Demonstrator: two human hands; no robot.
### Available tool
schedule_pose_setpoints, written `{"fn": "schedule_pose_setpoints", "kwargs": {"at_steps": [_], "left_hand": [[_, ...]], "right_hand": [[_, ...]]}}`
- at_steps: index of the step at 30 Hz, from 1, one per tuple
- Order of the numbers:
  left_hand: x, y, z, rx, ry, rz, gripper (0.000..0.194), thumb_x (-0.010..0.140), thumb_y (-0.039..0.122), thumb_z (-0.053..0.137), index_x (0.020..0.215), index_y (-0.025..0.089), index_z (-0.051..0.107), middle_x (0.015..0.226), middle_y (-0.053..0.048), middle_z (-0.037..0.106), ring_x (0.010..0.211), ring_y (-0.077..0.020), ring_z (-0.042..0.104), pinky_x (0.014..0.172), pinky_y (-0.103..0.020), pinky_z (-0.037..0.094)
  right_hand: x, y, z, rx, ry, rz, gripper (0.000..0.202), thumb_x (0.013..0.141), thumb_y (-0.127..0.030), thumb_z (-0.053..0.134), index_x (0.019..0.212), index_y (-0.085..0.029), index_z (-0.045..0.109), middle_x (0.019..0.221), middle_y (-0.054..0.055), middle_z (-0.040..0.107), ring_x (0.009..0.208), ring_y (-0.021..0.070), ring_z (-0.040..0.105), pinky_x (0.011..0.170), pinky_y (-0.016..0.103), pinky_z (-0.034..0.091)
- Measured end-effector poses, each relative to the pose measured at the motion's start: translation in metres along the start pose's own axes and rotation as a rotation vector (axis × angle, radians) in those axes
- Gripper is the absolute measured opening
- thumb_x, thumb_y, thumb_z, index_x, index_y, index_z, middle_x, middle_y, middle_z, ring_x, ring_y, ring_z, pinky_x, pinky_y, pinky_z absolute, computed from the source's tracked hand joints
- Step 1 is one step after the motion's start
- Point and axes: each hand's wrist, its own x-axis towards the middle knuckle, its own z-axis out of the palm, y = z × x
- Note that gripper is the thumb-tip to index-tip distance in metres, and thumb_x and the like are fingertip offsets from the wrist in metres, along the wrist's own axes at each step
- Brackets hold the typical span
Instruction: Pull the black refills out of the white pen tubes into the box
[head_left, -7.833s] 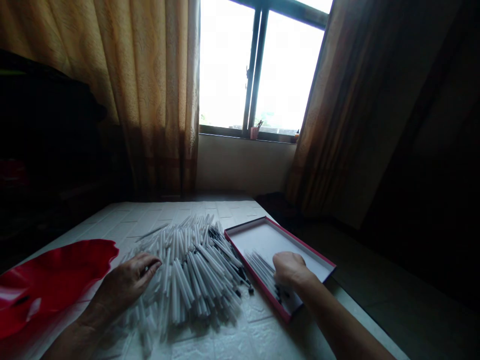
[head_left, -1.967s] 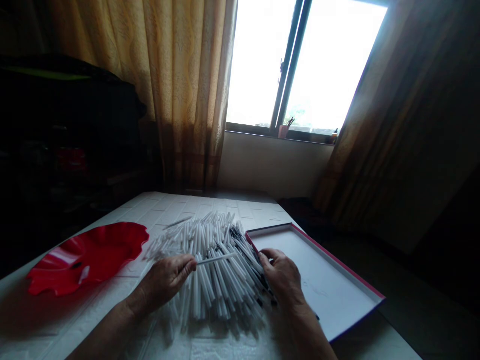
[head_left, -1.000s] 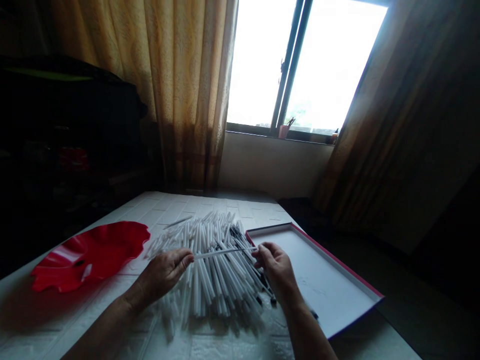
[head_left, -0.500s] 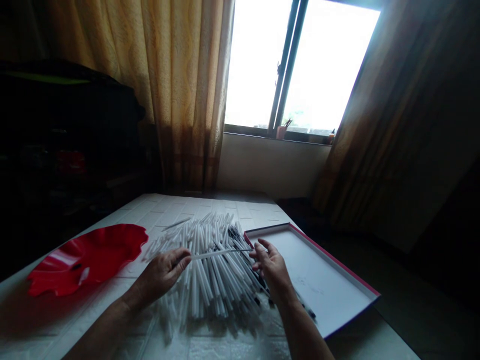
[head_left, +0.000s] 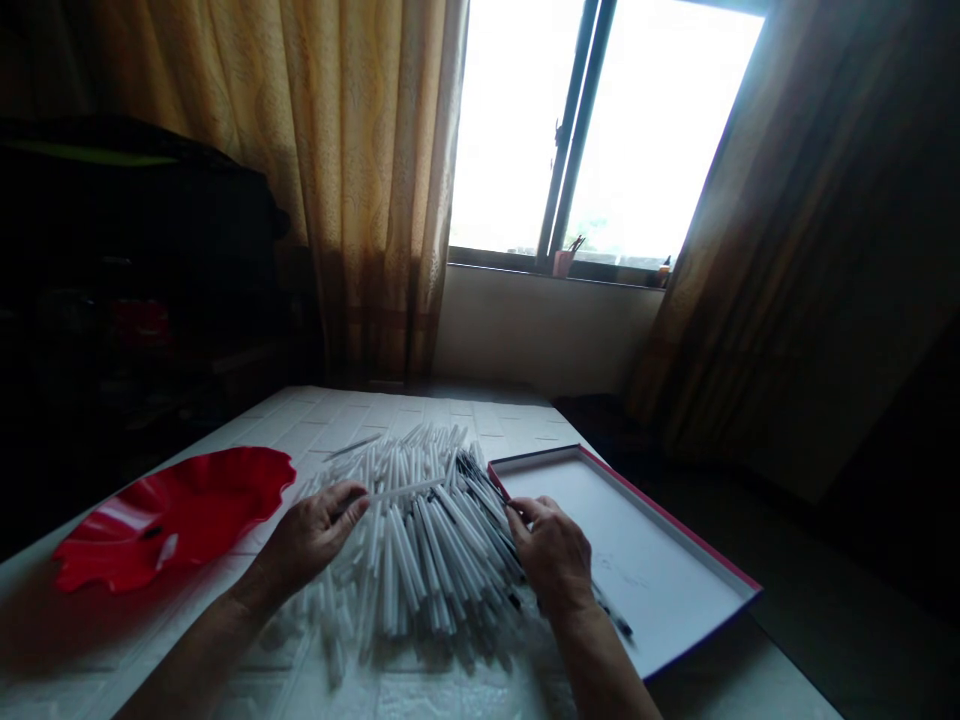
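White brick-patterned table (head_left: 330, 412) — red wavy-rimmed dish (head_left: 202, 510), piled pale tubes (head_left: 420, 560), shallow red-edged tray (head_left: 660, 570)

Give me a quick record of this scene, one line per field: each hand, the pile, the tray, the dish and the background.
Left hand: the left hand holds a pale tube over the pile
Right hand: the right hand has its fingertips pinched; their grip is unclear
Pile: pale tubes, some dark pieces among them, on the white table
Tray: red-rimmed tray, right of the pile
Dish: red wavy-edged dish, left of the pile
Background: window, patterned curtains
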Motion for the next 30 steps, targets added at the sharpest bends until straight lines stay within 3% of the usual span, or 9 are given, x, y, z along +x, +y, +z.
{"fn": "schedule_pose_setpoints", "kwargs": {"at_steps": [5, 9, 13, 15, 18, 21, 25, 30], "left_hand": [[0.0, -0.001, 0.004, -0.016, 0.026, 0.001, 0.031, 0.092, 0.051, 0.049, 0.093, 0.025, 0.066, 0.079, 0.003, 0.074, 0.071, -0.0187, 0.072, 0.067, -0.024, 0.053], [-0.002, 0.003, 0.008, -0.054, 0.008, 0.049, 0.028, 0.092, 0.049, 0.05, 0.092, 0.025, 0.066, 0.078, 0.003, 0.073, 0.07, -0.0172, 0.071, 0.065, -0.023, 0.052], [-0.005, 0.01, 0.013, -0.1, -0.007, 0.106, 0.026, 0.093, 0.044, 0.049, 0.094, 0.023, 0.064, 0.072, 0.004, 0.07, 0.058, -0.0138, 0.066, 0.057, -0.021, 0.05], [-0.007, 0.016, 0.015, -0.121, -0.011, 0.134, 0.025, 0.094, 0.042, 0.047, 0.097, 0.023, 0.062, 0.071, 0.004, 0.069, 0.053, -0.0126, 0.063, 0.053, -0.02, 0.048], [-0.011, 0.027, 0.021, -0.146, -0.037, 0.174, 0.021, 0.096, 0.039, 0.046, 0.1, 0.023, 0.06, 0.069, 0.005, 0.068, 0.05, -0.0115, 0.061, 0.052, -0.02, 0.046], [-0.015, 0.036, 0.026, -0.161, -0.073, 0.196, 0.018, 0.096, 0.037, 0.047, 0.102, 0.024, 0.059, 0.074, 0.004, 0.069, 0.056, -0.0125, 0.063, 0.057, -0.021, 0.047], [-0.018, 0.04, 0.026, -0.174, -0.127, 0.172, 0.021, 0.096, 0.04, 0.049, 0.099, 0.023, 0.061, 0.078, 0.001, 0.068, 0.065, -0.0161, 0.066, 0.06, -0.024, 0.044], [-0.015, 0.045, 0.02, -0.253, -0.249, 0.12, 0.038, 0.096, 0.048, 0.047, 0.071, 0.021, 0.054, 0.06, 0.005, 0.047, 0.054, -0.0123, 0.049, 0.054, -0.024, 0.033]], "right_hand": [[-0.002, -0.005, 0.002, -0.033, -0.023, -0.001, 0.016, 0.08, -0.018, 0.064, 0.071, -0.022, 0.076, 0.077, 0.007, 0.068, 0.071, 0.0228, 0.063, 0.068, 0.033, 0.036], [-0.004, -0.009, 0.002, 0.111, -0.026, -0.005, 0.012, 0.079, -0.023, 0.064, 0.078, -0.022, 0.076, 0.081, 0.007, 0.068, 0.076, 0.0232, 0.063, 0.073, 0.033, 0.039], [-0.005, -0.015, 0.004, 0.41, -0.076, -0.001, 0.034, 0.084, -0.048, 0.058, 0.092, -0.019, 0.073, 0.089, 0.009, 0.07, 0.077, 0.0222, 0.063, 0.074, 0.033, 0.044], [-0.006, -0.02, 0.007, 0.597, -0.173, 0.022, 0.056, 0.082, -0.067, 0.054, 0.1, -0.016, 0.071, 0.079, 0.007, 0.069, 0.061, 0.0181, 0.059, 0.06, 0.03, 0.046], [-0.01, -0.031, 0.011, 0.849, -0.355, 0.076, 0.078, 0.071, -0.083, 0.057, 0.106, -0.013, 0.069, 0.062, 0.0, 0.061, 0.042, 0.0103, 0.045, 0.043, 0.024, 0.036], [-0.016, -0.04, 0.013, 1.028, -0.463, 0.133, 0.074, 0.063, -0.081, 0.069, 0.094, -0.013, 0.072, 0.055, -0.004, 0.055, 0.039, 0.0059, 0.038, 0.04, 0.02, 0.028], [-0.019, -0.046, 0.015, 1.175, -0.48, 0.176, 0.062, 0.059, -0.072, 0.08, 0.08, -0.014, 0.072, 0.05, -0.007, 0.047, 0.04, 0.0039, 0.034, 0.04, 0.018, 0.025], [-0.018, -0.047, 0.015, 1.249, -0.416, 0.128, 0.049, 0.064, -0.062, 0.084, 0.072, -0.015, 0.073, 0.047, -0.009, 0.044, 0.041, 0.004, 0.034, 0.041, 0.018, 0.026]]}}
